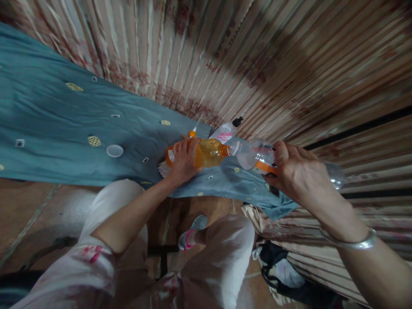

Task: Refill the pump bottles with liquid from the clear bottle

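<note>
My left hand point(185, 161) is wrapped round an orange see-through bottle point(210, 153), whose open neck points right. In my right hand point(298, 169) is a large clear plastic bottle point(252, 154) with an orange band, tipped on its side. The mouths of the two bottles meet or nearly meet; I cannot tell if they touch. Just behind the orange bottle lies a pump top point(192, 133) with an orange collar and a thin clear tube. A clear bottle point(223, 132) with a pink label and a black cap stands behind the two necks.
A teal cloth point(138, 128) with yellow and white marks covers the narrow surface. On it, to the left, lies a small round white lid point(115, 150). A pleated curtain point(206, 56) hangs along the back and right. A dark bag point(283, 266) sits on the floor at right.
</note>
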The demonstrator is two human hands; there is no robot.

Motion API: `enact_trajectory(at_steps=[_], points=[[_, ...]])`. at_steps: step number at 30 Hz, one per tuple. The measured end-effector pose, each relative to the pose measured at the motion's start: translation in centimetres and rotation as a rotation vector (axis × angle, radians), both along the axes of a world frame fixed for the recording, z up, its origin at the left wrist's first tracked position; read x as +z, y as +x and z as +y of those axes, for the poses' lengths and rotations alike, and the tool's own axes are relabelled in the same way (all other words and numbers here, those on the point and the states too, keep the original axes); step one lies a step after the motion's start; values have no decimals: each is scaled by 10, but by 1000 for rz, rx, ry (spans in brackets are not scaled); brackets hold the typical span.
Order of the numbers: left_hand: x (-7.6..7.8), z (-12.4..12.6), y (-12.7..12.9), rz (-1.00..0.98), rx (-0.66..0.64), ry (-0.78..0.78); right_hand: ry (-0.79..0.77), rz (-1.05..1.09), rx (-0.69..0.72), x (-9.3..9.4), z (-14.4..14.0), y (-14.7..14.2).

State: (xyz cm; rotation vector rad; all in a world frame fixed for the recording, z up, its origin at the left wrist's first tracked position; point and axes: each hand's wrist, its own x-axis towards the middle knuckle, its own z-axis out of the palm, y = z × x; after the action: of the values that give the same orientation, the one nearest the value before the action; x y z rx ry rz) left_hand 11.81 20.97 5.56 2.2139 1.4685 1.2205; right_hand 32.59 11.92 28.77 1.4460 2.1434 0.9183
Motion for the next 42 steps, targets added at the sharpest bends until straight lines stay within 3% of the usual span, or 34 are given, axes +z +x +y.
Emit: enact_trajectory(at_steps=[6, 19, 25, 28, 33, 36, 42], points=[[1, 0, -1, -27, -9, -2, -49, 192, -14, -19, 1, 20], [-2, -2, -3, -32, -27, 50, -113, 451, -137, -36, -2, 42], [-1, -1, -3, 0, -33, 27, -119, 755, -220, -44, -11, 37], [-1, 0, -4, 15, -21, 3, -98, 1099, -264, -63, -15, 31], [-4, 2, -5, -9, 20, 11, -106, 1714, -313, -112, -8, 23], [-5, 3, -8, -34, 52, 21, -57, 1818, -311, -134, 4, 16], [1, 4, -15, -132, 89, 8, 108, 1895, -310, -160, 35, 11]])
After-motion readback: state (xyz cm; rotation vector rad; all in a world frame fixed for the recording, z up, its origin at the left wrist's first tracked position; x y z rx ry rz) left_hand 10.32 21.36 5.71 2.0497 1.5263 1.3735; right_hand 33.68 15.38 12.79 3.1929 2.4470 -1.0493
